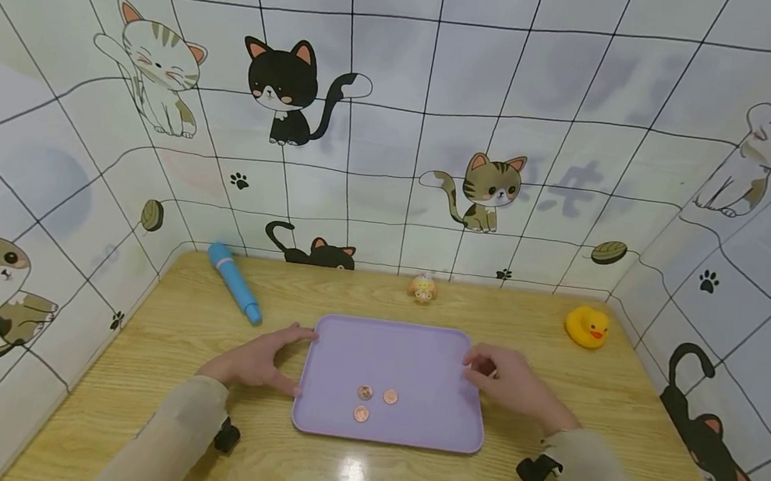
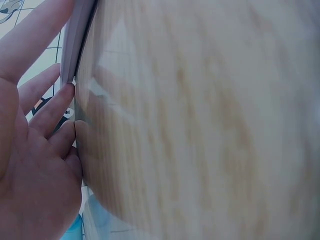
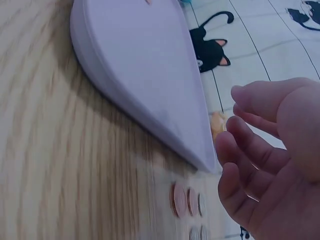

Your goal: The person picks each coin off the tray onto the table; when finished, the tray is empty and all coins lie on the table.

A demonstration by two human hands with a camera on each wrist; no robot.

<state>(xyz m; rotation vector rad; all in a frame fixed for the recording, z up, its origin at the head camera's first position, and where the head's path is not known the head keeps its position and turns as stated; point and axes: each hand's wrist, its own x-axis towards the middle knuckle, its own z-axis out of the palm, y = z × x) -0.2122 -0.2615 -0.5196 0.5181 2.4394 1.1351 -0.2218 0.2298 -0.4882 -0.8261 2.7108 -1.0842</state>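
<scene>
both hands at a purple tray, three coins in it

left hand comes in from the near left, spread, thumb well apart from fingers, fingers mostly straight; touches the left rim of the purple tray, clamped on nothing. right hand reaches from the near right, fingertips over the right rim, fingers loosely bent, thumb and index tips close together; nothing visible in its grip, contact with the rim cannot be told. both forearms in beige sleeves, a black wrist device at each wrist.

tray sits mid-table between the hands. three copper-coloured coins in its near half, left of middle: two side by side, one nearer, all apart. right wrist view shows several loose coins on the table beside the tray, blurred; right hand hides them in the head view.

writing: coin faces too small to read; faint bluish marks on the far wall, illegible.

around: wooden table with glare at the near side. blue rod slants far left, beyond left hand. small figurine at far edge, behind tray. yellow duck far right, beyond right hand. grid-lined walls with cartoon cats left, far and right.
</scene>
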